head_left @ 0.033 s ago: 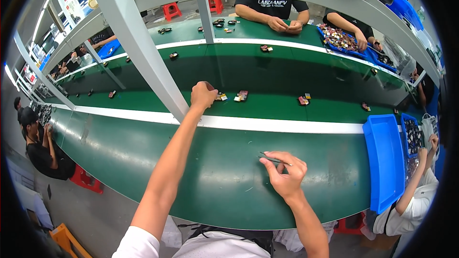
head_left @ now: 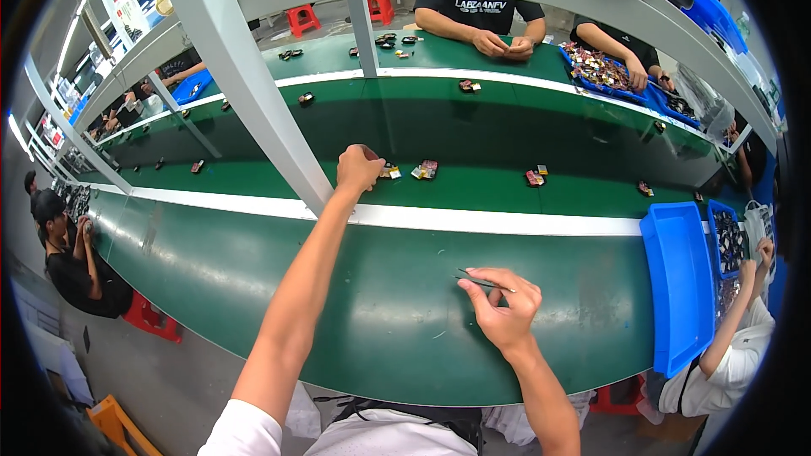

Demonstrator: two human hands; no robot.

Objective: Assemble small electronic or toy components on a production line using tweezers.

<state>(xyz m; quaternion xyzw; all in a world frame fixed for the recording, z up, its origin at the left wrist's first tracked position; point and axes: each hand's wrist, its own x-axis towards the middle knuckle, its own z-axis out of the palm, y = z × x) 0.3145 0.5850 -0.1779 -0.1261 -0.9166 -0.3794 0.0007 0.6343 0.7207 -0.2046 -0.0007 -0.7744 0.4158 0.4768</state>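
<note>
My left hand (head_left: 360,169) reaches over the white rail onto the green belt, its fingers curled closed. A dark reddish bit shows at the fingers, but most of what they hold is hidden. Right beside the fingertips lies a small part with yellow and pale pieces (head_left: 390,171). A little further right sits a red-and-black small part with a pale flap (head_left: 426,170). Over the near green tabletop (head_left: 405,329), my right hand (head_left: 508,304) grips thin dark tweezers (head_left: 475,279), their tips pointing left and slightly apart.
A blue tray (head_left: 680,287) stands at the right, beside another of dark parts (head_left: 728,241). A grey post (head_left: 253,93) rises close to my left arm. More small parts (head_left: 535,177) lie along the belt. Co-workers sit across (head_left: 481,21), left (head_left: 76,262) and right (head_left: 726,355).
</note>
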